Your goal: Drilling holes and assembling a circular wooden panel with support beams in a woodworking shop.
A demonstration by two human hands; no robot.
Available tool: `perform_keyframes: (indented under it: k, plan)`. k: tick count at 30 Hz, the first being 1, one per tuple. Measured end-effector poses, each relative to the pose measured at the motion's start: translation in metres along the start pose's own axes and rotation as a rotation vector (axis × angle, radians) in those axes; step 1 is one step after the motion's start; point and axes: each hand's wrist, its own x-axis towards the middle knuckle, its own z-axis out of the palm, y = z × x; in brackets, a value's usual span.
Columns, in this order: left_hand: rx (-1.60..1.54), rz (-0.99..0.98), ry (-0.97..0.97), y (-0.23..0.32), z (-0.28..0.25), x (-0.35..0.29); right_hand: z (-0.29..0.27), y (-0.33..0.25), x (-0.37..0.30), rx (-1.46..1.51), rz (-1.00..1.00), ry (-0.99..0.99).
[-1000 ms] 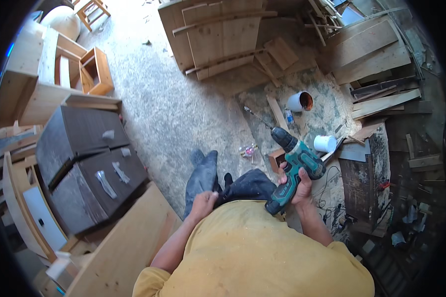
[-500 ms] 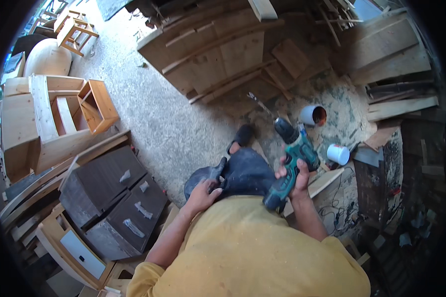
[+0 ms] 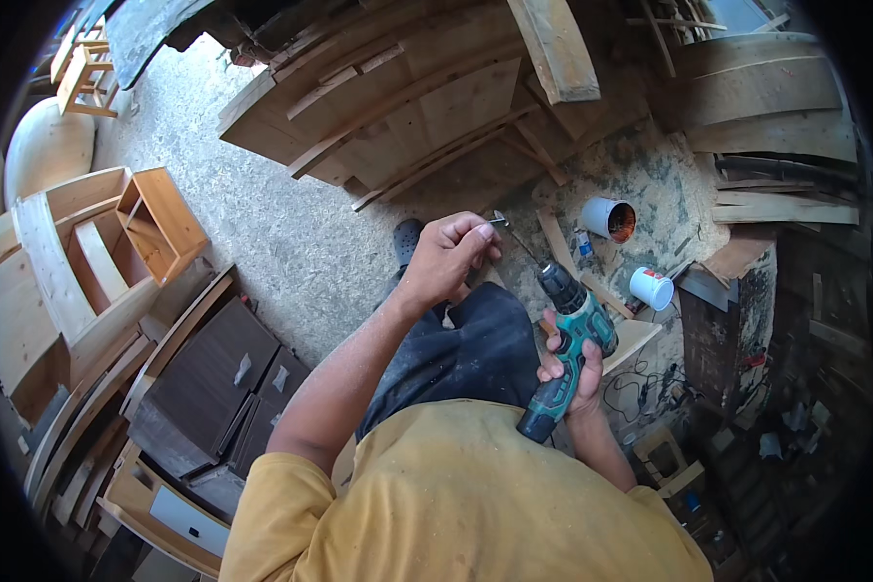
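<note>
Teal-and-black cordless drill (image 3: 567, 344) with a long thin bit.

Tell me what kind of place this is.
Most likely a carpentry or furniture workshop. Wooden panels lie stacked on a sawdust-strewn floor, unfinished cabinets stand at the side, and the right hand grips a cordless drill while the left hand pinches its bit.

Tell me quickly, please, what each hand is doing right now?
Left hand: fingers pinched at the tip of the drill bit.
Right hand: closed around the handle of the teal cordless drill.
</note>
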Motion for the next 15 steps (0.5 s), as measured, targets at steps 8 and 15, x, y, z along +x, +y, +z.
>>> perform_keyframes:
  k: [8,15]
  plan:
    - [-0.083,-0.096,0.172,-0.028,-0.001,0.028,-0.011,-0.005,0.028,-0.067,0.009,0.087]
    - [-0.133,-0.282,0.495,-0.059,0.002,0.038,-0.015,-0.018,0.017,-0.463,-0.124,0.18]
